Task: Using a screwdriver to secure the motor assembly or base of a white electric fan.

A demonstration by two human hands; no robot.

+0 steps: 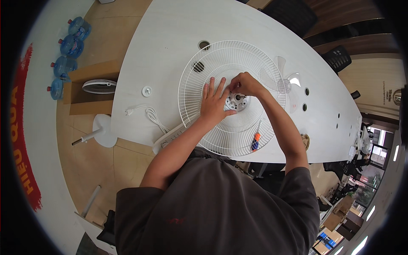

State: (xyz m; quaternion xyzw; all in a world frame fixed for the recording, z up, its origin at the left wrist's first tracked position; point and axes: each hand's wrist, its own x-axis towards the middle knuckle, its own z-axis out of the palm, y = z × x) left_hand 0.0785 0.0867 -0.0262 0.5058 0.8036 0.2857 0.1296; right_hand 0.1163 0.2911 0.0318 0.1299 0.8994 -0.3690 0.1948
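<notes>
My left hand presses on the white wire fan grille with its fingers spread, left of the metal hub. My right hand is pinched at the upper part of the hub, on something small that I cannot make out. A clear fan blade lies at the grille's right side. An orange and blue screwdriver shows through the grille's lower right. A small white round cap and a coiled white cord lie on the white table to the left.
An open cardboard box with another grille sits left of the table, beside several water jugs. A stand base with pole rests on the floor. Black chairs line the far edge, and table holes show.
</notes>
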